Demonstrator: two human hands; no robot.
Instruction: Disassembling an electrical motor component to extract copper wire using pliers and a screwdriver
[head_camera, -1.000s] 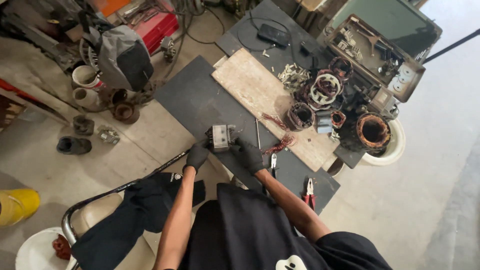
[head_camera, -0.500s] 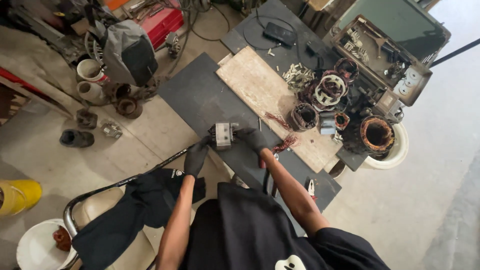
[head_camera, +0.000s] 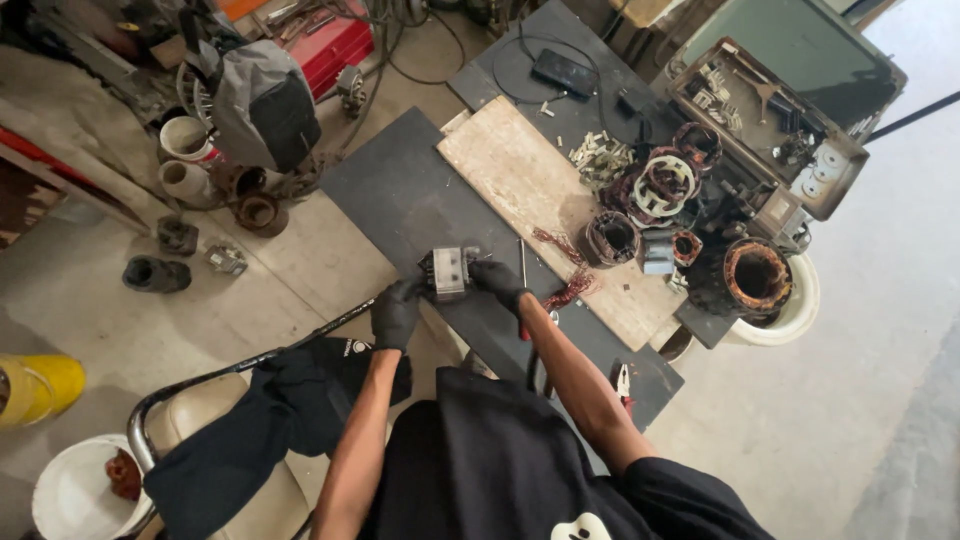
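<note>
At the near edge of the dark desk (head_camera: 400, 190) we hold a small grey motor block (head_camera: 447, 272) between both gloved hands. Our left hand (head_camera: 396, 312) has its grip pressed to the block's left side; our right hand (head_camera: 497, 281), which half a second ago was lower, now pinches its right end. Further right lie copper wire scraps (head_camera: 572, 288) and stator cores (head_camera: 612, 238).

Dark worktable (head_camera: 400, 200), slanted in view. On it: worn wooden board (head_camera: 530, 190) w/ stator cores (head_camera: 612, 238) and copper wire scraps (head_camera: 572, 288) at its right end; black flat device w/ cable (head_camera: 565, 72) beyond board; pliers (head_camera: 624, 382) nr table's near corner. Rusty motor housing (head_camera: 757, 277) just right of board.
</note>
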